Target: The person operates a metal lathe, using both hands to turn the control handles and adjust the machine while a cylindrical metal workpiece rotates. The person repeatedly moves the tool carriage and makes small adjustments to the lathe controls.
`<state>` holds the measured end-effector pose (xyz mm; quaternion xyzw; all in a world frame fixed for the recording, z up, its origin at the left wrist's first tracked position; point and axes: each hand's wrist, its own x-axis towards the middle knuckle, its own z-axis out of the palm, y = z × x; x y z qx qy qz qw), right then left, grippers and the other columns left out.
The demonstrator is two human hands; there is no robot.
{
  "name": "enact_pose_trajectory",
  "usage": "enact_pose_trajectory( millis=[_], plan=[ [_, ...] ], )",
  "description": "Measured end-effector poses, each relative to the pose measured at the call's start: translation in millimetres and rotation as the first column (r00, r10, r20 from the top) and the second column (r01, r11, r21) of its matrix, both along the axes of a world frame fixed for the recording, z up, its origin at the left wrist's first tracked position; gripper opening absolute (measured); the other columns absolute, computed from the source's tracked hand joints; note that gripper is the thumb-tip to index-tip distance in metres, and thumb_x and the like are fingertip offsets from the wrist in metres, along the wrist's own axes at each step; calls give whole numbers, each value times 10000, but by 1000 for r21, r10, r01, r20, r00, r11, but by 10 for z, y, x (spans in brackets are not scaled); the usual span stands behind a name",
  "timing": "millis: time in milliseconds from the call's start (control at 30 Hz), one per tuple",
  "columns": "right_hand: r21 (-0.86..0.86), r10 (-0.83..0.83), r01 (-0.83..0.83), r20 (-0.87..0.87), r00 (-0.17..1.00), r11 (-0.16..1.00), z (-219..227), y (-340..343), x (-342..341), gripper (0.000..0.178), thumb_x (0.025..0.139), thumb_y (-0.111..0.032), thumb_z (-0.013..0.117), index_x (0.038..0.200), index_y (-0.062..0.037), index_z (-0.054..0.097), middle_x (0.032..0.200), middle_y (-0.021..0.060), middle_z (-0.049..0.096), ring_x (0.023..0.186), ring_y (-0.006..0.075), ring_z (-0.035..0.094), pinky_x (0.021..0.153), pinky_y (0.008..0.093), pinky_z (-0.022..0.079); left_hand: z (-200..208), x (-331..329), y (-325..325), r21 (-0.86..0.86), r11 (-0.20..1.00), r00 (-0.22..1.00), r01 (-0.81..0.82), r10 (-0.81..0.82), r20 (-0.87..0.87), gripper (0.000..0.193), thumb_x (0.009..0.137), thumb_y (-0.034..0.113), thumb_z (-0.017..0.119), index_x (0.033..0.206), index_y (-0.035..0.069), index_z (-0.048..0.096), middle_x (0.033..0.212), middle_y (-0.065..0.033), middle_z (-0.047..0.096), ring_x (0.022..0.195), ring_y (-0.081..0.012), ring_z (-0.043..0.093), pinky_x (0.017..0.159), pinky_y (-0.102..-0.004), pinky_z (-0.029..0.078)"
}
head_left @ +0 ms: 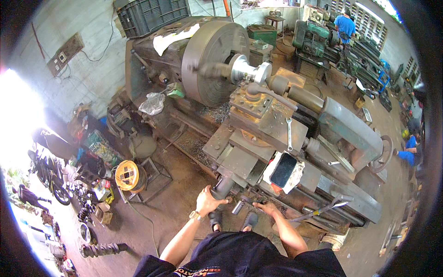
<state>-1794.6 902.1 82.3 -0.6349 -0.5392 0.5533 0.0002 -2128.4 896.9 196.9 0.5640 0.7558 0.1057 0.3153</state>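
I stand at a large metal lathe. My left hand is closed round a dark handwheel at the front of the carriage, thumb pointing right. My right hand grips a small crank handle just to its right; its fingertips are partly hidden. Beyond them, a shiny turned metal workpiece sits between the big round chuck, whose jaws are blurred by spinning, and the tailstock. The tool post with its long lever stands close against the workpiece.
A wrench lies on the slide; a phone rests on a white cloth nearby. Metal chips lie below the chuck. A yellow spool stands on a frame at left, with crankshaft-like parts on the floor. Another person works far right.
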Motion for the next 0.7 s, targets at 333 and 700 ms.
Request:
enact_pose_trajectory(
  millis=[333,700],
  plan=[
    [203,-98,165,-306,947,965,-533,-96,74,692,881,-455,736,1395,-16,587,1314,159,658,1273,253,562,1095,366,389,7,-55,-34,62,998,998,20,-24,58,1092,578,600,891,1348,-75,512,1246,-293,625,1200,-403,599,1030,-458,482],
    [10,-121,130,-303,945,991,-632,-44,72,623,900,-394,724,1347,24,606,1298,158,659,1243,264,579,1075,385,401,-87,-23,-65,65,998,997,-19,14,75,1133,547,582,902,1363,-80,478,1247,-251,622,1196,-387,591,1037,-443,469]
  ],
)
